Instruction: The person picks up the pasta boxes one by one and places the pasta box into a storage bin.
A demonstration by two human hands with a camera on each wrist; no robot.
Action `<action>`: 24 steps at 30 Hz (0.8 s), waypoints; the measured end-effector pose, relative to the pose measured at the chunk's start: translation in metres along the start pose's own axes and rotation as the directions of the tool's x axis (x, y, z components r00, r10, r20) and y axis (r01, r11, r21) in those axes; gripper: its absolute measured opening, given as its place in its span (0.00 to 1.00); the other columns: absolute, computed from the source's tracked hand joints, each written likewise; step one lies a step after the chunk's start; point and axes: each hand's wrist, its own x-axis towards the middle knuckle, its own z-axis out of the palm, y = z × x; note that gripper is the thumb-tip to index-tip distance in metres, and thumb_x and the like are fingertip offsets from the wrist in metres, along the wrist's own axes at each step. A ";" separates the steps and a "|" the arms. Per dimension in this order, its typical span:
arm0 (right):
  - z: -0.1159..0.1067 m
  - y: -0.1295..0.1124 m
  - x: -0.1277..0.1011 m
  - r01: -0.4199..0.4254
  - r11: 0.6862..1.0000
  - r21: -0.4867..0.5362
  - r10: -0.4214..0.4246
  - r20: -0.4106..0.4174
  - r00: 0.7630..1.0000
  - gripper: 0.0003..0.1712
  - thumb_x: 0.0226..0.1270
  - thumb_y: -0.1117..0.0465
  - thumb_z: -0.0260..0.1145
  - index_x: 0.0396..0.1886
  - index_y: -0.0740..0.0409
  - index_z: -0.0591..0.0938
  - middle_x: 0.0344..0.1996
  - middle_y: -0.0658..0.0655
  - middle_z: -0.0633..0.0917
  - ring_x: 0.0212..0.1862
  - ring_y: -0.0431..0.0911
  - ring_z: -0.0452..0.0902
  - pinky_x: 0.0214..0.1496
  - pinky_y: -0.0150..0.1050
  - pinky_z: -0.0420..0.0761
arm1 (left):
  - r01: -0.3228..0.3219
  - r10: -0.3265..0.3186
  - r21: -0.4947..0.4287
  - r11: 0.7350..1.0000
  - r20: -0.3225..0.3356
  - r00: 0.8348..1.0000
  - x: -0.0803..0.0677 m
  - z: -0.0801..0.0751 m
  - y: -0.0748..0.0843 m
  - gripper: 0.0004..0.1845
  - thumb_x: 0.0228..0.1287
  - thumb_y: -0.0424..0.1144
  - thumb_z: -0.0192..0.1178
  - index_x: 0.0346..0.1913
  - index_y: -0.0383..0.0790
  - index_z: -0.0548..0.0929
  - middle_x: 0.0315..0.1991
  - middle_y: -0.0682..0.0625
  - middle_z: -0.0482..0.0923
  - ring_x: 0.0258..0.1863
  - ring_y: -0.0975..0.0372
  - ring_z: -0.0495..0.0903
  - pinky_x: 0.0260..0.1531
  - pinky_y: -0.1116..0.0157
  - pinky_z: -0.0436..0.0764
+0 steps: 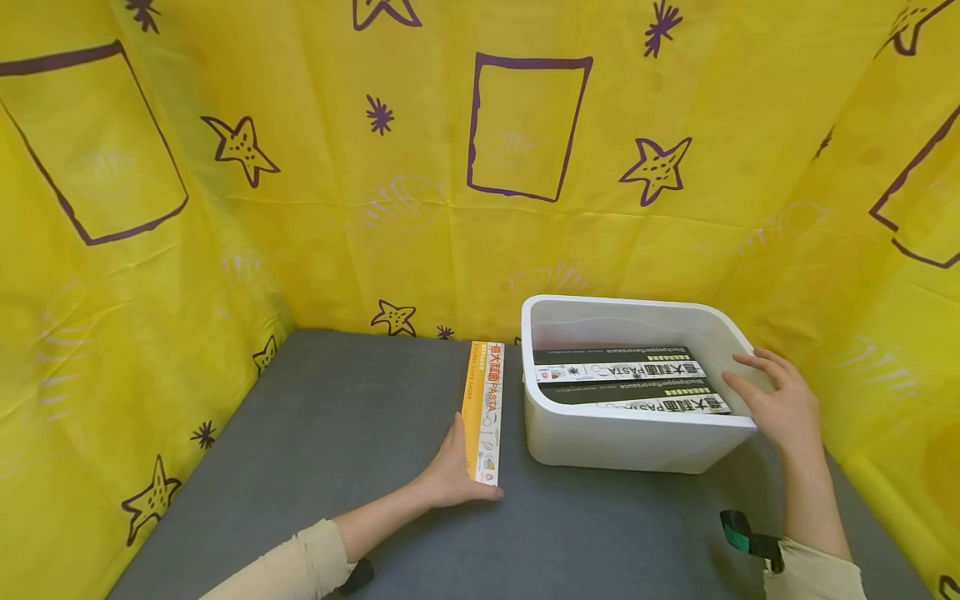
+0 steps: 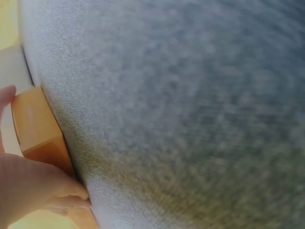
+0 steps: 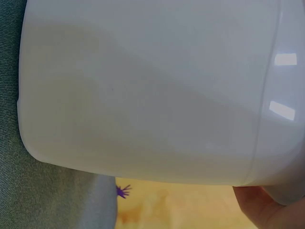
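A narrow pasta box point(image 1: 483, 408), yellow and white, lies on the grey table to the left of a white bin point(image 1: 600, 442). My left hand point(image 1: 453, 475) holds the box at its near end, fingers along the left side and thumb by the end face. The left wrist view shows the box's orange end point(image 2: 38, 121) beside that hand. At the bin's right rim is my right hand point(image 1: 783, 408), gripping the edge with some fingers reaching over it. Inside the bin lie two black-and-white pasta boxes point(image 1: 618, 371), side by side.
The grey table point(image 1: 337, 417) stretches to the left and front of the bin. Yellow cloth point(image 1: 330, 250) with starfish drawings hangs behind and on both sides. A black and green strap point(image 1: 738, 533) hangs by the right sleeve.
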 end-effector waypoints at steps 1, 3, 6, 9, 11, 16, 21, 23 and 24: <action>0.000 0.000 0.000 0.004 1.000 0.002 -0.004 0.002 1.000 0.32 0.63 0.45 0.58 0.58 0.62 0.73 0.67 0.62 0.61 0.67 0.63 0.49 0.61 0.64 0.49 | -0.001 0.001 -0.004 1.000 -0.003 1.000 0.000 0.000 0.000 0.72 0.26 0.46 0.79 0.67 0.22 0.36 0.66 0.30 0.47 0.63 0.45 0.56 0.59 0.49 0.59; 0.000 0.000 0.000 0.000 1.000 0.002 0.000 0.002 1.000 0.32 0.63 0.45 0.58 0.58 0.62 0.73 0.67 0.62 0.61 0.67 0.63 0.50 0.61 0.64 0.49 | -0.003 0.003 -0.009 1.000 -0.010 1.000 0.000 -0.001 -0.001 0.73 0.25 0.44 0.79 0.67 0.22 0.37 0.66 0.30 0.46 0.63 0.46 0.57 0.59 0.49 0.60; 0.000 0.000 0.000 -0.006 1.000 0.006 0.006 0.004 1.000 0.32 0.63 0.45 0.58 0.58 0.62 0.73 0.67 0.62 0.61 0.67 0.63 0.50 0.61 0.64 0.50 | 0.011 -0.011 -0.009 1.000 -0.016 1.000 -0.001 -0.002 -0.002 0.73 0.24 0.44 0.79 0.67 0.21 0.36 0.67 0.30 0.46 0.63 0.46 0.57 0.59 0.50 0.60; 0.000 0.000 0.000 -0.007 1.000 0.005 0.007 0.005 1.000 0.32 0.63 0.45 0.58 0.58 0.62 0.73 0.67 0.62 0.61 0.67 0.64 0.50 0.61 0.64 0.50 | 0.020 -0.021 -0.035 0.999 -0.020 1.000 -0.002 -0.003 -0.003 0.74 0.24 0.42 0.79 0.67 0.21 0.35 0.67 0.30 0.45 0.62 0.47 0.58 0.60 0.50 0.59; 0.000 0.000 0.000 -0.002 1.000 0.002 0.002 0.005 1.000 0.31 0.63 0.45 0.58 0.58 0.62 0.73 0.67 0.63 0.61 0.67 0.64 0.50 0.61 0.64 0.50 | 0.028 -0.029 -0.051 0.998 -0.022 0.999 -0.002 -0.004 -0.003 0.73 0.24 0.42 0.79 0.67 0.21 0.35 0.68 0.30 0.45 0.63 0.47 0.58 0.60 0.50 0.59; 0.001 0.001 0.000 0.000 1.000 -0.001 0.000 0.004 1.000 0.31 0.63 0.45 0.58 0.58 0.62 0.73 0.67 0.63 0.61 0.66 0.65 0.50 0.60 0.64 0.50 | 0.075 -0.077 -0.077 0.994 -0.021 0.997 -0.004 -0.008 -0.002 0.73 0.24 0.42 0.79 0.68 0.24 0.36 0.69 0.31 0.44 0.64 0.48 0.57 0.60 0.50 0.58; 0.000 0.001 0.000 -0.003 1.000 0.007 0.003 0.002 1.000 0.31 0.63 0.45 0.58 0.58 0.62 0.73 0.67 0.63 0.61 0.67 0.64 0.50 0.60 0.64 0.50 | 0.134 -0.136 -0.104 0.986 -0.012 0.991 -0.004 -0.011 -0.001 0.72 0.26 0.44 0.78 0.70 0.28 0.36 0.68 0.35 0.49 0.56 0.54 0.65 0.57 0.53 0.62; 0.000 0.000 -0.001 -0.004 1.000 0.013 0.004 0.000 1.000 0.31 0.63 0.45 0.58 0.58 0.62 0.73 0.67 0.62 0.61 0.67 0.64 0.50 0.60 0.64 0.50 | 0.149 -0.151 -0.112 0.982 -0.013 0.988 -0.004 -0.012 -0.001 0.72 0.27 0.45 0.78 0.70 0.30 0.36 0.68 0.36 0.50 0.54 0.56 0.67 0.56 0.53 0.63; 0.000 0.000 -0.001 -0.010 1.000 0.012 0.010 -0.001 1.000 0.32 0.63 0.44 0.58 0.59 0.61 0.73 0.67 0.62 0.61 0.67 0.64 0.50 0.60 0.64 0.50 | 0.154 -0.156 -0.117 0.981 -0.015 0.988 -0.004 -0.013 0.000 0.72 0.27 0.45 0.78 0.71 0.30 0.36 0.68 0.37 0.51 0.52 0.56 0.67 0.56 0.54 0.63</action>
